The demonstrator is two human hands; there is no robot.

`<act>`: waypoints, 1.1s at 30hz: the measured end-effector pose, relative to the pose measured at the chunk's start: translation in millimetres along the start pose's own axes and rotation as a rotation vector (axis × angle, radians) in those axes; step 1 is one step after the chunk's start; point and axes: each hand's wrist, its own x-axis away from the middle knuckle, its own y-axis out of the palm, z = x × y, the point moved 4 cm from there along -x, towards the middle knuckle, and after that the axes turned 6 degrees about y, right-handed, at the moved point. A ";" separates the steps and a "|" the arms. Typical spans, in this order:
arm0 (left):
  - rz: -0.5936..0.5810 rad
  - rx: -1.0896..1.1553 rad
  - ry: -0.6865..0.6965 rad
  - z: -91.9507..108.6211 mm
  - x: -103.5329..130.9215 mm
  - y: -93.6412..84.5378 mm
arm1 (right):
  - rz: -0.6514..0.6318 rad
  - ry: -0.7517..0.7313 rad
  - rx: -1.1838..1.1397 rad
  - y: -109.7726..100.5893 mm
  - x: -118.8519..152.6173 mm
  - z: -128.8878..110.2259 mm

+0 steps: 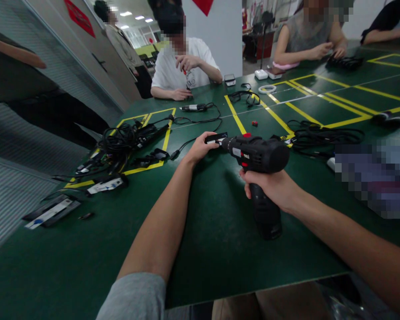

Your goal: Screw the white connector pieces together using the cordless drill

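Note:
My right hand (270, 184) is wrapped round the grip of a black cordless drill (258, 153) with red accents. The drill points left, its battery base hanging just over the green table. At its tip my left hand (202, 147) pinches a small flat black piece (217, 138) with a light strip on it. The drill's front end meets or nearly meets this piece; I cannot tell whether they touch. A black cable with a plug (175, 154) lies just left of my left hand.
Bundled black cables (123, 142) fill a yellow-taped area at left. Black-and-white pieces (53, 211) lie nearer me. More coiled cables (320, 135) are at right, beside a blurred-out object (376, 182). Across the table (206, 249), a person in white (186, 62) handles a tool; others sit or stand around.

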 end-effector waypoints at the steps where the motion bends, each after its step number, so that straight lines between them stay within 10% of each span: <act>1: 0.001 0.001 0.001 0.1 0.0 -0.2 | 0.003 0.001 -0.001 0.1 0.4 -0.4; 33: 0.022 -0.061 -0.002 1.5 -0.8 1.0 | -0.004 -0.009 -0.035 0.1 -1.4 0.3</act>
